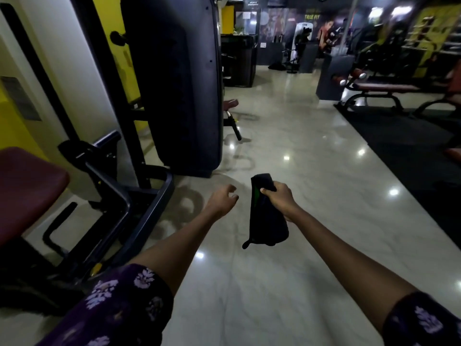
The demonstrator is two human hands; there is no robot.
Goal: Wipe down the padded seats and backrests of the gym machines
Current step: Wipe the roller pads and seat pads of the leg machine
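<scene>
My right hand (279, 197) grips a black cloth (265, 221) that hangs down over the pale floor at the centre. My left hand (223, 199) hovers just left of the cloth, fingers loosely curled, holding nothing and not touching it. A maroon padded seat (27, 188) of a gym machine fills the left edge, well left of both hands. A smaller maroon pad (230, 104) peeks out behind the machine's dark weight-stack shroud (179, 91). Far right stands a maroon padded bench (385, 87).
The machine's black steel frame (139, 216) juts onto the floor left of my arms. A black rubber mat (404, 143) covers the right side under the bench. Glossy tiled floor (287, 136) stretches ahead toward a dark counter (238, 59) and more machines.
</scene>
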